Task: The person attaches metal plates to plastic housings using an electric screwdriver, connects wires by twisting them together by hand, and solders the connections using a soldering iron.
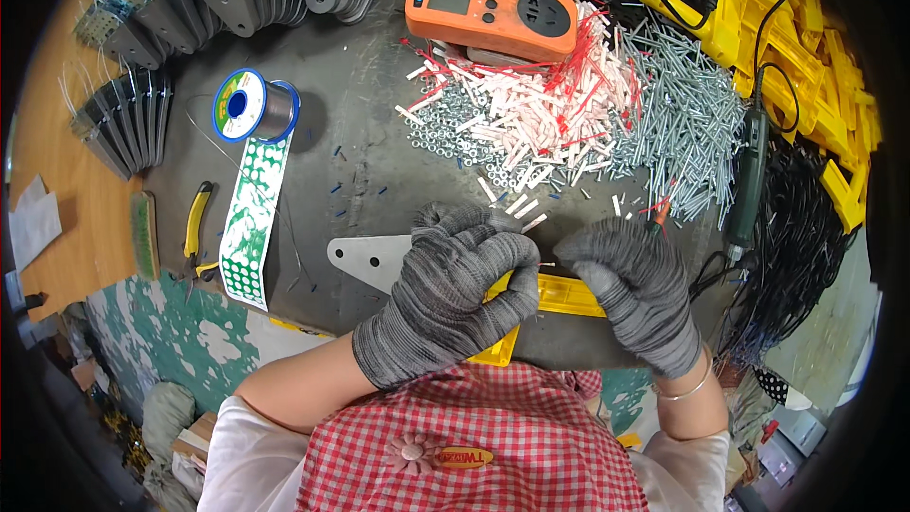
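My left hand (455,289), in a grey knitted glove, is wrapped round a yellow plastic part (571,296) near the table's front edge. A grey tapered metal plate (364,260) with holes juts out to the left from under that hand. My right hand (637,284), gloved alike, is closed just right of the yellow part, above its right end. Whatever its fingers hold, if anything, is hidden. A small thin piece, perhaps a screw, shows between the two hands. Several white sleeve-like pieces (517,204) lie just beyond my left hand.
Heaps of nuts (455,128), white pieces with red wires (550,118) and long screws (684,114) cover the back. An orange meter (493,11) stands behind them. A corded electric screwdriver (749,175), black wires and yellow parts (791,57) crowd the right; solder (275,112) and cutters (197,220), the left.
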Action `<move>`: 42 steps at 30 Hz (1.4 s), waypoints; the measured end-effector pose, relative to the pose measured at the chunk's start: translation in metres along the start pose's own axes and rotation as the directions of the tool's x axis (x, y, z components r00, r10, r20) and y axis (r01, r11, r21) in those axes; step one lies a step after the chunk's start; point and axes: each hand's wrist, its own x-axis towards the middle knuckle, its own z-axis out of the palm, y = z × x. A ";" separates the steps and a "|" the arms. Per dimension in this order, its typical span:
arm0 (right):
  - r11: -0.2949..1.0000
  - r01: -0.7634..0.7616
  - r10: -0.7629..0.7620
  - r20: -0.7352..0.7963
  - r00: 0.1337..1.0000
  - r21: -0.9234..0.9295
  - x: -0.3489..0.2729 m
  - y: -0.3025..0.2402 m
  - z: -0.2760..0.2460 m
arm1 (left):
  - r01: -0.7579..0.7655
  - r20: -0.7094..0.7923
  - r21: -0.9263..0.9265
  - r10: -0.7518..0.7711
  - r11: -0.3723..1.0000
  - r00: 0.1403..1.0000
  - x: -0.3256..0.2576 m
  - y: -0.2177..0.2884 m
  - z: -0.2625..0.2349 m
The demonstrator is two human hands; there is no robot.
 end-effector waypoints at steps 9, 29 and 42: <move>0.932 -0.300 0.286 0.097 0.953 0.203 -0.008 0.005 0.001 | 0.048 0.011 -0.051 -0.048 0.998 0.999 -0.006 -0.004 0.003; 0.977 -0.215 0.215 -0.099 0.971 0.020 -0.008 -0.008 0.019 | 0.247 0.131 -0.185 -0.225 0.951 0.965 -0.011 0.001 -0.006; 0.980 0.056 -0.085 -0.147 0.985 -0.192 -0.010 -0.004 0.029 | 0.324 0.167 -0.249 -0.289 0.913 0.943 -0.009 0.001 -0.010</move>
